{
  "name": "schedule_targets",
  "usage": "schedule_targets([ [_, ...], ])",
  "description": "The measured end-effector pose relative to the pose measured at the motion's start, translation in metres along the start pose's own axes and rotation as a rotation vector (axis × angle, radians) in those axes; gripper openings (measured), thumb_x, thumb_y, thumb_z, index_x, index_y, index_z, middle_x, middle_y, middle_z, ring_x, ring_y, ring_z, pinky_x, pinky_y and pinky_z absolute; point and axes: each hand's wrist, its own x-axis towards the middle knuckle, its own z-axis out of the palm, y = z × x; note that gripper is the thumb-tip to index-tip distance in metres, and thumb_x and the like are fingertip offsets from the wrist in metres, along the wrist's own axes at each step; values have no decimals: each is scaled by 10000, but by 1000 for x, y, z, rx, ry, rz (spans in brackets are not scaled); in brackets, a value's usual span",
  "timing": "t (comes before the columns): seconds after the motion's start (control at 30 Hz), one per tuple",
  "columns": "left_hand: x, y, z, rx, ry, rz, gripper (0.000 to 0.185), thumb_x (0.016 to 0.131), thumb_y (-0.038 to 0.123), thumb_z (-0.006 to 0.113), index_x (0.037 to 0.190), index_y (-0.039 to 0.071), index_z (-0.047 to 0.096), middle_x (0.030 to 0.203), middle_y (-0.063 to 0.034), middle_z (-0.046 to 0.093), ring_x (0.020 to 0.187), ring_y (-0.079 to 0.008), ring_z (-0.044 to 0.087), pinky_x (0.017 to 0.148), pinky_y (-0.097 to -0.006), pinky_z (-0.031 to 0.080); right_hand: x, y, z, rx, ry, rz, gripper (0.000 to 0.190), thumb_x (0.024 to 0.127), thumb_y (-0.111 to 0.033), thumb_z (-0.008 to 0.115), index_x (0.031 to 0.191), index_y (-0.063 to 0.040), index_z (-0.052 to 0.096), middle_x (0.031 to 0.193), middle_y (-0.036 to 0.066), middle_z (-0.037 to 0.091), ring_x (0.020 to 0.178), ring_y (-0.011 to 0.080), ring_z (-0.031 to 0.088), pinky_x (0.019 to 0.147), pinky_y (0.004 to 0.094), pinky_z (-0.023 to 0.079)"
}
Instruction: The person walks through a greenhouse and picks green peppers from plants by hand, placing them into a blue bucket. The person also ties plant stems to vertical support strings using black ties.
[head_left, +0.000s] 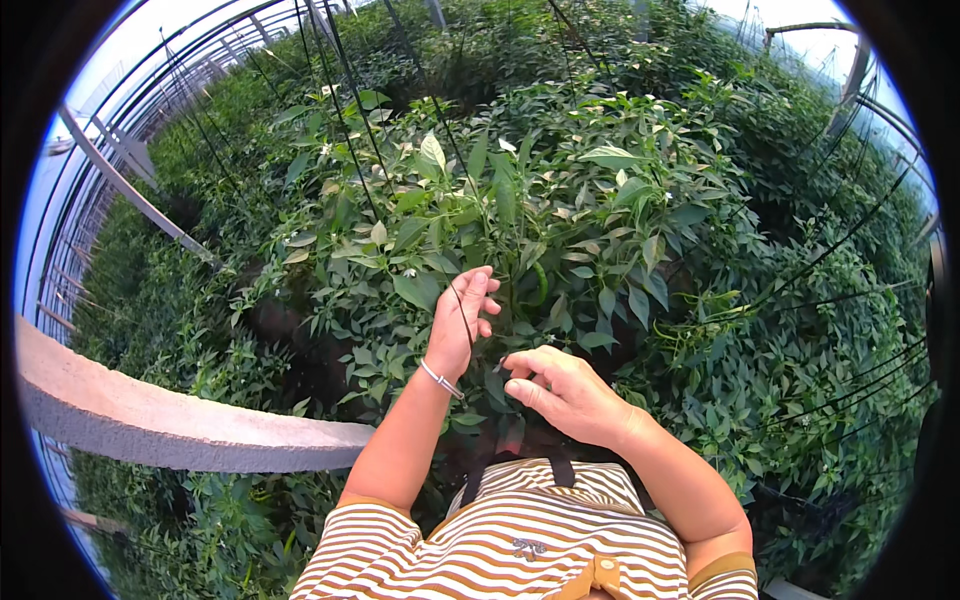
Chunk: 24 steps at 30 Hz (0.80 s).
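My left hand (466, 319) is raised at the middle of the view, palm turned inward and fingers curled, beside the leafy stems of a pepper plant (502, 187). A thin dark string (466, 324) runs across its wrist and thumb side. A silver bangle (441, 379) circles that wrist. Lower and to the right, my right hand (562, 390) has bent fingers, its thumb apart from the forefinger. Something small and dark shows at its fingertips, too small to make out. One green chili pepper (541, 283) hangs just right of my left hand, touched by neither hand.
A thick concrete beam (202, 420) reaches in from the left to my left elbow. Black support strings (349, 112) slant down among the plants. Dense pepper foliage (825, 360) surrounds me, with more peppers (675, 336) at right. Greenhouse frame bars (135, 180) stand at left.
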Motion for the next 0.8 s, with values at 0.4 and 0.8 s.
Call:
schedule_targets([
  [0.4,69,-12,-1,206,80,-27,372,963,233,490,1257,6,482,969,-46,601,668,-78,535,518,-205,425,114,66,-15,-104,424,172,254,945,-148,507,1128,14,577,1032,107,557,707,144,620,622,279,492],
  [0.8,81,-14,-31,63,139,61,291,926,295,539,1075,46,526,776,9,543,546,-65,456,445,-214,359,176,91,10,-46,466,191,302,842,-150,628,1110,-16,598,1021,176,582,925,286,577,808,354,466],
])
